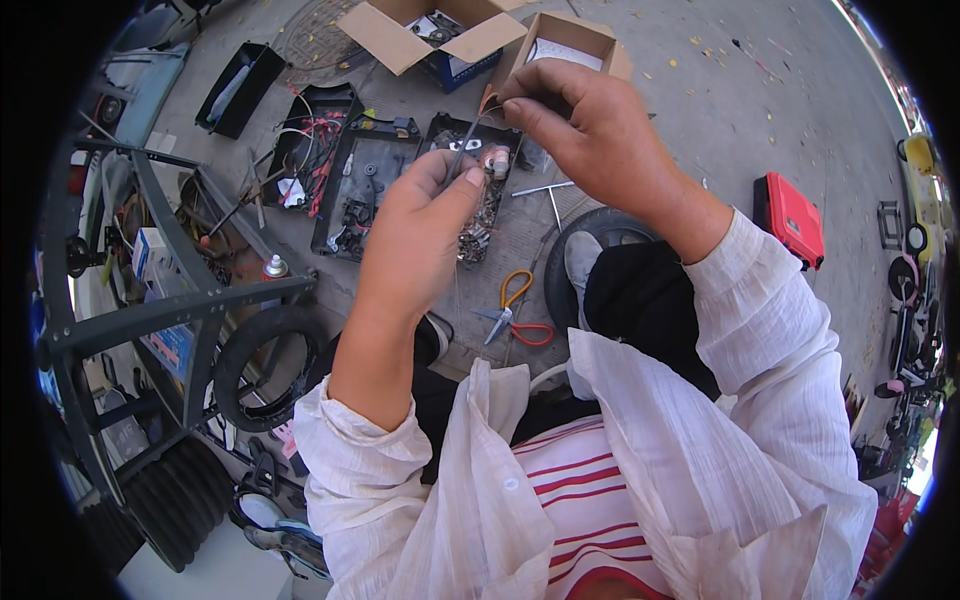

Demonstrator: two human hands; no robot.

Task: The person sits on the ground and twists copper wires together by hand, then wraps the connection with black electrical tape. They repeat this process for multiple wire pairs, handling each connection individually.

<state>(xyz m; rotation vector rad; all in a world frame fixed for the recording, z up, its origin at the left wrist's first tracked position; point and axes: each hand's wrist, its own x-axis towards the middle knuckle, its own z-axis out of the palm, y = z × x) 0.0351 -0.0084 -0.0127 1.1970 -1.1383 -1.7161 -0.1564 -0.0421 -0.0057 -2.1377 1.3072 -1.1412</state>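
We see a thin grey cable (464, 143) slanting up between the two hands, in front of the black trays (372, 158) of parts, its orange-brown end beside the right fingertips. Our left hand (415, 225) rises from below on an upright forearm, thumb and index finger pinched on the cable, the other fingers curled. Our right hand (595, 135) comes in from the right, bent over at the wrist with its fingers pointing left; thumb and fingertips are drawn close together, but we cannot tell what they have hold of. Beyond that hand we have the edges of two cardboard boxes (383, 42), and below it a T-handled tool (555, 200) and a tyre (557, 285). Scissors (507, 315) lie nearer our knees. To the left, a dark metal frame (180, 310) stands apart from our forearm; to the right, grey pavement (715, 115) stretches past our elbow, with a red case (792, 220) on it
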